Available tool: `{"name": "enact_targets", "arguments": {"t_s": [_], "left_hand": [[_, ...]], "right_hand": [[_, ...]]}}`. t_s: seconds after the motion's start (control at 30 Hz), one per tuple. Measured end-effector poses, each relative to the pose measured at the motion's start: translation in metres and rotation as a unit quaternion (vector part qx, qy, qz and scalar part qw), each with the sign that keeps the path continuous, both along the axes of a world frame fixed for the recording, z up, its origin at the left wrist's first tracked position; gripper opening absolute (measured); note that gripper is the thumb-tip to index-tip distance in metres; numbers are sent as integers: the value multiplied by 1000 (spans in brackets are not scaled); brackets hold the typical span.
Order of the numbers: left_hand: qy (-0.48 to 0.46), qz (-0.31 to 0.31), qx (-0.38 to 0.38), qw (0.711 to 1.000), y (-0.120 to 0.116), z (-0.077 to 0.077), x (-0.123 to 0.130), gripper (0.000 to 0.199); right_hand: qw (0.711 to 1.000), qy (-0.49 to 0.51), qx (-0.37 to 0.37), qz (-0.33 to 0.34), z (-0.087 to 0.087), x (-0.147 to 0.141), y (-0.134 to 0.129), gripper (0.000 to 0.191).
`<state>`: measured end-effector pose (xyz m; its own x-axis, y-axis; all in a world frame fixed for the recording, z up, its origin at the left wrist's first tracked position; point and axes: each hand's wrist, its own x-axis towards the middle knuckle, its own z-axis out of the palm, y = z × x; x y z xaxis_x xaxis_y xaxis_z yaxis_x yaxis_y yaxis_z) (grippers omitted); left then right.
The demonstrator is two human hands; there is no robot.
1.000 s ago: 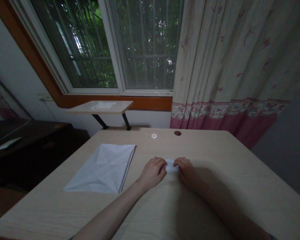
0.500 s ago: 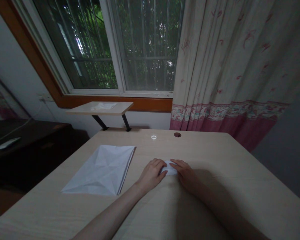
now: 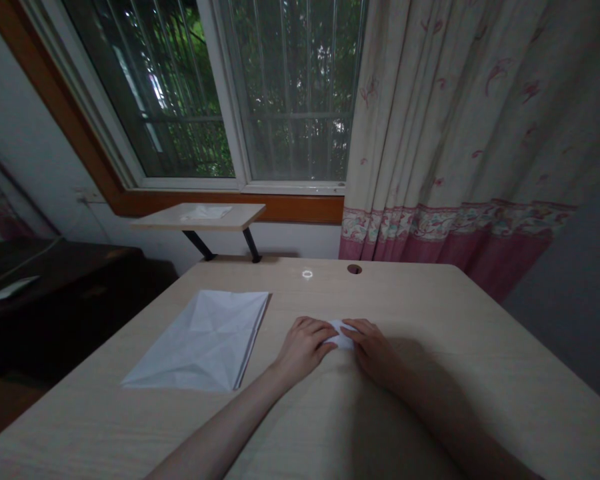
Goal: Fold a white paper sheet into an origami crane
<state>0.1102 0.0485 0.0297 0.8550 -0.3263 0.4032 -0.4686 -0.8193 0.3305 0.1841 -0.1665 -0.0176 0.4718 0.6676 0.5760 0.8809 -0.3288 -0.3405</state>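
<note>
Across the near part of the view spreads the pale desk (image 3: 430, 293), with the patterned curtain (image 3: 430, 133) hanging beyond its far right side, and on the left lies the big folded white sheet (image 3: 205, 340), flat and creased, well apart from the action. Now to the middle: the left hand (image 3: 300, 347) has just edged its fingers farther right, pinching the left end of the small white paper (image 3: 341, 340) between fingers and thumb. Over on its right end, the right hand (image 3: 375, 350) rests its fingertips; that thumb is hidden, so I cannot tell whether it pinches. Fingertips nearly meet, leaving just a sliver showing, and the piece looks better steadied against the desk.
</note>
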Motion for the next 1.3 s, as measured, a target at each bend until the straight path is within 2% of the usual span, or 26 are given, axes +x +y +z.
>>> {"name": "enact_targets", "arguments": {"t_s": [0.13, 0.27, 0.43, 0.6, 0.83, 1.03, 1.3], "left_hand": [[-6, 13, -27, 1000, -1, 2, 0, 25], [-7, 15, -46, 999, -2, 5, -1, 19], [-23, 32, -24, 999, 0, -3, 1, 15], [11, 18, -65, 998, 0, -10, 3, 27], [14, 39, -56, 998, -4, -2, -1, 13], [12, 51, -45, 998, -4, 0, -1, 24], [8, 40, -44, 998, -5, -2, -2, 33]], "right_hand": [[1000, 11, 11, -1, 6, -2, 1, 51], [1000, 25, 14, -1, 10, -4, 2, 48], [999, 39, -1, -21, 15, -6, 3, 43], [999, 24, 16, -13, 11, -5, 1, 45], [995, 82, 52, -36, 13, -4, -1, 39], [991, 100, 55, -67, 18, -5, -3, 34], [996, 71, 33, -32, 27, -7, 1, 47]]}}
